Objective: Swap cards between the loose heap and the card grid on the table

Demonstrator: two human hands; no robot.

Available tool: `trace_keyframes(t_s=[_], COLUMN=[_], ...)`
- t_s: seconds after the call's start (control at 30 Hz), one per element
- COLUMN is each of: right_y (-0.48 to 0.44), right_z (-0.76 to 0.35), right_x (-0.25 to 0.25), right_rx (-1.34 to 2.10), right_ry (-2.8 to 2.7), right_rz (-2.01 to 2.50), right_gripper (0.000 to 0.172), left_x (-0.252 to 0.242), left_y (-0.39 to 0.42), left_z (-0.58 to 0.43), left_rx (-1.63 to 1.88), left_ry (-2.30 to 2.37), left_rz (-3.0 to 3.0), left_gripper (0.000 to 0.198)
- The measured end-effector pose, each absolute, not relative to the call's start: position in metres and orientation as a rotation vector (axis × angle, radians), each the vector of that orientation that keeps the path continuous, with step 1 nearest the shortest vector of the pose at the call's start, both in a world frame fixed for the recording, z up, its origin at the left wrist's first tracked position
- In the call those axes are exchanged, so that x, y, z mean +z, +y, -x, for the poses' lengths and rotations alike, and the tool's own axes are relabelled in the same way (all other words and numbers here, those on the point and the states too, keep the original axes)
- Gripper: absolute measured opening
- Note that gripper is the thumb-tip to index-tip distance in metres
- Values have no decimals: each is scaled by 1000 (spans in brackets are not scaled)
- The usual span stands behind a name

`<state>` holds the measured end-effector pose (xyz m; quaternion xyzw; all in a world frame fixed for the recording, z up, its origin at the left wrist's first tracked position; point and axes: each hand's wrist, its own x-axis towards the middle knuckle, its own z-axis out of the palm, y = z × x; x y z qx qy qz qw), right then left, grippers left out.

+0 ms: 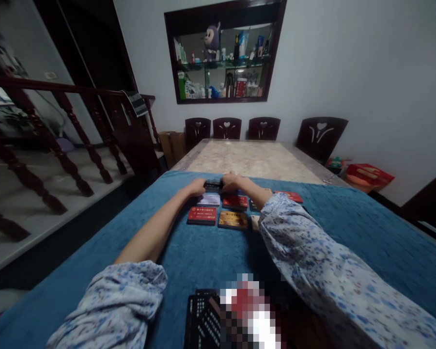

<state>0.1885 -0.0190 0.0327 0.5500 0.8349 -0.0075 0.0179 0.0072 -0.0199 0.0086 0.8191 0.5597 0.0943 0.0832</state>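
Note:
Both my arms reach forward over a blue cloth (138, 286). My left hand (196, 187) and my right hand (232, 182) close on the two ends of a black card stack (213, 186) in the back row. Nearer to me lie a pale card stack (208, 199) and a red one (235, 201). The front row has a red card stack (202, 215), a gold one (233, 220) and a cream one (255, 223) partly behind my right sleeve. Another red card stack (288, 196) lies right of my right forearm.
Black cards (201, 317) lie at the near edge beside a pixelated patch. Bare marbled tabletop (250, 157) shows beyond the cloth. Chairs (227, 129) stand behind the table, another chair (321, 135) at its right. A wooden railing (69, 131) is on the left.

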Motion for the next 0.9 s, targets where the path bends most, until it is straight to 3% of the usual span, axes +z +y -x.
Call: trace_keyframes(t_s=[0.3,0.73,0.9], right_y=[-29,-20,-21], right_z=[-193,-193,-194], right_x=[29,23,24], right_rx=[58,35,18], right_ry=[2570,2605,2600], right_rz=[-1686,-1713,-1722], right_gripper=[55,49,48], left_x=[2,6,3], left_y=[-20,-18,-17], left_z=[-5,-11,-10], left_rx=[400,423,474], left_ry=[1694,1591,1575], left_rz=[-2451,-2472,-2490], left_gripper=[34,17,23])
